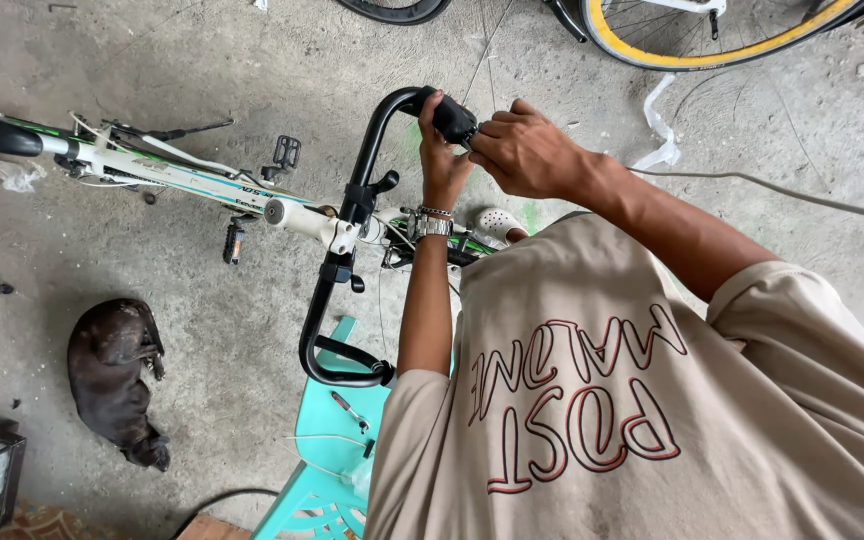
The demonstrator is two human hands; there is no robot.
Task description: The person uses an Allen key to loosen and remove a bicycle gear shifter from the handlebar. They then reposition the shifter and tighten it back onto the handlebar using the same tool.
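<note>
A white and green bicycle [202,180] stands across the concrete floor, with a curved black handlebar [367,160] pointing toward me. My left hand [440,150], with a watch and a bracelet on its wrist, is wrapped around the black rubber grip [455,120] at the bar's far end. My right hand [524,152] comes in from the right, its fingers pinched on the same grip's end, touching the left hand. The fingertips hide what is between them. My beige printed shirt fills the lower right.
A dark dog [112,375] lies on the floor at left. A teal plastic chair [327,440] below the handlebar holds a screwdriver [350,410] and wire. A yellow-rimmed wheel [712,45] is at the top right, with a white plastic scrap [660,140] and a cable [782,185] nearby.
</note>
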